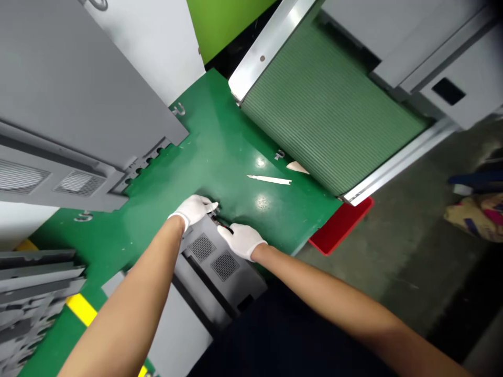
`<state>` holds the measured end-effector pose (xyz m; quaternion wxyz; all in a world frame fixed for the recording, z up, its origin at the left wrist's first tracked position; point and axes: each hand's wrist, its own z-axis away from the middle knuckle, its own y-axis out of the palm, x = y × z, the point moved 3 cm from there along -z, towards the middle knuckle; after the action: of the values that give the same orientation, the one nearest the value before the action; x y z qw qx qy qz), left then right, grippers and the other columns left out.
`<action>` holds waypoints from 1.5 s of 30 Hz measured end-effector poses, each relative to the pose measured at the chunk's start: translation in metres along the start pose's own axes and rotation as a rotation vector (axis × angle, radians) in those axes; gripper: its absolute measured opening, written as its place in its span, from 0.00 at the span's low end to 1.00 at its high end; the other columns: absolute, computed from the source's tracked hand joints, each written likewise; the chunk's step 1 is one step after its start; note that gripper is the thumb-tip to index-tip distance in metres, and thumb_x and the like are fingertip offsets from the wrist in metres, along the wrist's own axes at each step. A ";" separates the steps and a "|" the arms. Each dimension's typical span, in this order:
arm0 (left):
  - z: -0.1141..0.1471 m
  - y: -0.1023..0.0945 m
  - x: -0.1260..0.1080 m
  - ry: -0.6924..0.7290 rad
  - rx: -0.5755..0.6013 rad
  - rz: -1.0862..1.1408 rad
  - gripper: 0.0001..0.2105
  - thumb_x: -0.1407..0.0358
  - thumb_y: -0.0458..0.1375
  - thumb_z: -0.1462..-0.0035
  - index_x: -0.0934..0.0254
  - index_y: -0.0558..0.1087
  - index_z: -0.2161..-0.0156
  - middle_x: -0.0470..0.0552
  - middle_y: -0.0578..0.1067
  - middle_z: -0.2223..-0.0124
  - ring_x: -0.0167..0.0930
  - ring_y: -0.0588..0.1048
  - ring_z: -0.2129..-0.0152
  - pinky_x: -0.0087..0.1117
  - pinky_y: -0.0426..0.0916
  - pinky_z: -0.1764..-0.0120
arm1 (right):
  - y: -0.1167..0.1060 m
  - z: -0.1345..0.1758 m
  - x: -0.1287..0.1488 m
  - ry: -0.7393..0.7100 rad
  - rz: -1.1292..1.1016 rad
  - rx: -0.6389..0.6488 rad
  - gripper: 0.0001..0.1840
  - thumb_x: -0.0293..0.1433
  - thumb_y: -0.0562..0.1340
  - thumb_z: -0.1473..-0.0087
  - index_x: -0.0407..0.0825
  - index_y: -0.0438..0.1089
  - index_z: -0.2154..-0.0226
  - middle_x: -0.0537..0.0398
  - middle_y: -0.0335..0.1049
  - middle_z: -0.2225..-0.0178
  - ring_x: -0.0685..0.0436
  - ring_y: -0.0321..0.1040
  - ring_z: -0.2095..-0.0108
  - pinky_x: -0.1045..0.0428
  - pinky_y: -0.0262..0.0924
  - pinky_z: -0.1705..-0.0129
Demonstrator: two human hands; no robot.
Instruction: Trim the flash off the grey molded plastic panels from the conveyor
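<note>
A grey plastic panel [236, 277] with two square vent grilles lies on the green table close to my body. My left hand [194, 210], in a white glove, is closed at the panel's far end, its fingertips on the edge. My right hand [242, 241], gloved too, is closed around a small hand tool with a dark handle [225, 226], which looks like cutting pliers. The tool's tip meets the panel's end near my left fingertips; the jaws are too small to make out. Farther right lies a white-handled craft knife [269, 179].
A green conveyor belt [334, 104] with a metal frame stands at the upper right. Large grey panels [98, 78] stand on the left, and stacked grey parts [35, 298] lie below them. A red bin [341, 228] sits beyond the right edge of the table [220, 152].
</note>
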<state>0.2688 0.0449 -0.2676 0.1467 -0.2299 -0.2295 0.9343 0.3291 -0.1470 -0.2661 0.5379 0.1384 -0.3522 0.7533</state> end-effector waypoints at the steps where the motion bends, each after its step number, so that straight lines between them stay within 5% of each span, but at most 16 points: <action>1: -0.001 0.001 0.002 -0.001 0.004 0.020 0.23 0.43 0.56 0.48 0.62 0.79 0.65 0.49 0.78 0.69 0.32 0.71 0.73 0.32 0.64 0.66 | 0.002 0.000 -0.001 0.000 0.018 -0.004 0.46 0.62 0.33 0.42 0.47 0.72 0.60 0.36 0.76 0.58 0.30 0.73 0.55 0.40 0.63 0.54; 14: -0.007 0.004 0.011 -0.009 0.005 0.073 0.23 0.43 0.58 0.49 0.61 0.80 0.64 0.49 0.78 0.69 0.31 0.70 0.74 0.33 0.64 0.67 | 0.010 -0.007 -0.004 0.002 0.070 -0.032 0.43 0.60 0.33 0.39 0.49 0.70 0.63 0.41 0.76 0.60 0.35 0.73 0.57 0.44 0.61 0.55; 41: -0.007 0.006 0.011 0.030 -0.026 0.076 0.20 0.46 0.58 0.46 0.62 0.80 0.65 0.50 0.79 0.69 0.32 0.71 0.73 0.33 0.65 0.67 | 0.010 -0.016 0.007 0.111 0.136 -0.001 0.45 0.58 0.32 0.38 0.45 0.72 0.57 0.37 0.76 0.58 0.31 0.73 0.55 0.39 0.63 0.53; 45: -0.007 0.006 0.010 0.021 -0.029 0.085 0.20 0.46 0.59 0.47 0.62 0.79 0.66 0.48 0.77 0.71 0.30 0.70 0.75 0.33 0.64 0.67 | 0.007 -0.014 0.009 0.011 0.235 0.045 0.36 0.53 0.40 0.35 0.46 0.70 0.49 0.36 0.74 0.54 0.33 0.71 0.52 0.41 0.61 0.49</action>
<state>0.2628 0.0465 -0.2794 0.1060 -0.2515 -0.2314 0.9338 0.3221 -0.1320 -0.2737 0.4447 0.1041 -0.3463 0.8194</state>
